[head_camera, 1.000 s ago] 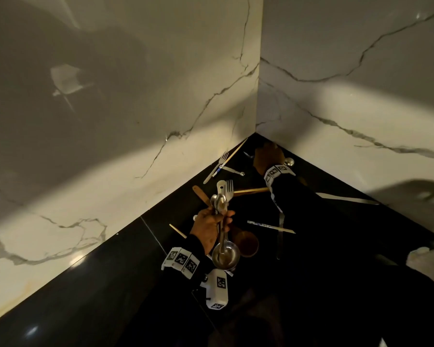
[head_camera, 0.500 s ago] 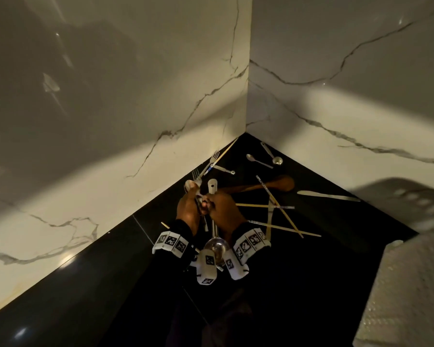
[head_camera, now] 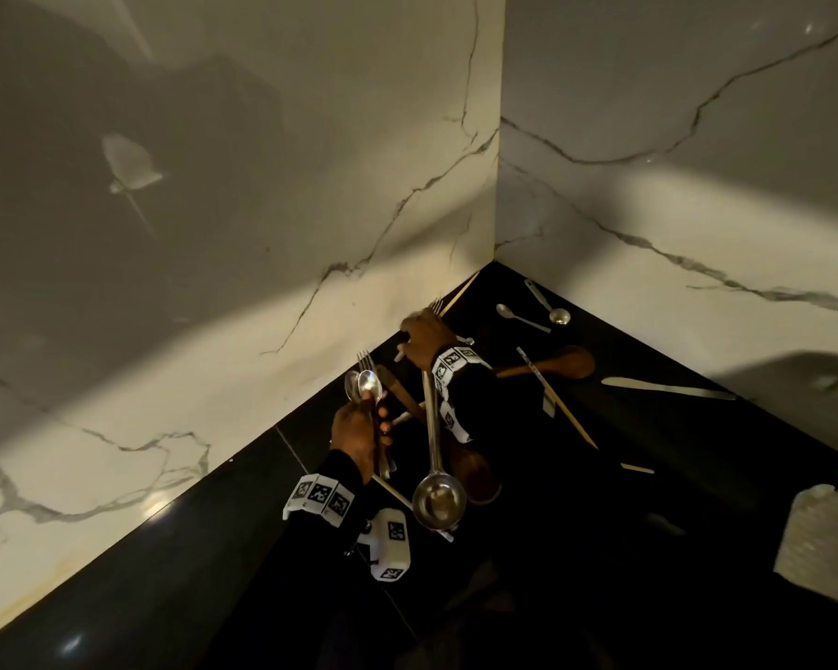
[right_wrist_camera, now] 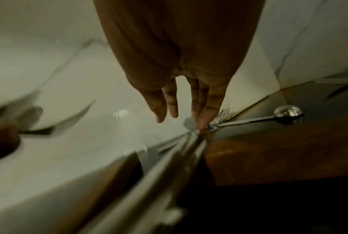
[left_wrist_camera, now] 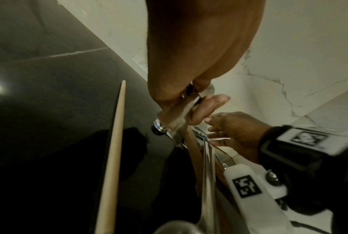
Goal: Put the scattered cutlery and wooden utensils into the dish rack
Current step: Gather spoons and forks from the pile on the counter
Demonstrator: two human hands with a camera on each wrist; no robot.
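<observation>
My left hand [head_camera: 359, 430] grips a bundle of steel spoons and a fork [head_camera: 365, 383], heads up; in the left wrist view its thumb [left_wrist_camera: 207, 109] presses on the handles. My right hand [head_camera: 424, 333] reaches to the left wall with straight fingers [right_wrist_camera: 204, 110], their tips touching a fork [right_wrist_camera: 222, 114] on the black counter. A steel ladle [head_camera: 439, 500] lies between the arms, its handle running under the right wrist. Beside it lies a dark wooden spoon [head_camera: 475, 471]. Another wooden spoon [head_camera: 569, 362], chopsticks [head_camera: 555, 401], a knife [head_camera: 668, 388] and two teaspoons [head_camera: 521, 320] lie scattered to the right.
The black counter [head_camera: 189, 548] ends in a corner of two marble walls [head_camera: 310, 210]. A pale textured object [head_camera: 823, 534] shows at the right edge. A loose chopstick [left_wrist_camera: 113, 158] lies by my left wrist.
My right hand has left the bundle and moved forward to the fork by the wall. The left hand keeps the spoons and fork. The ladle now sits apart from the left hand.
</observation>
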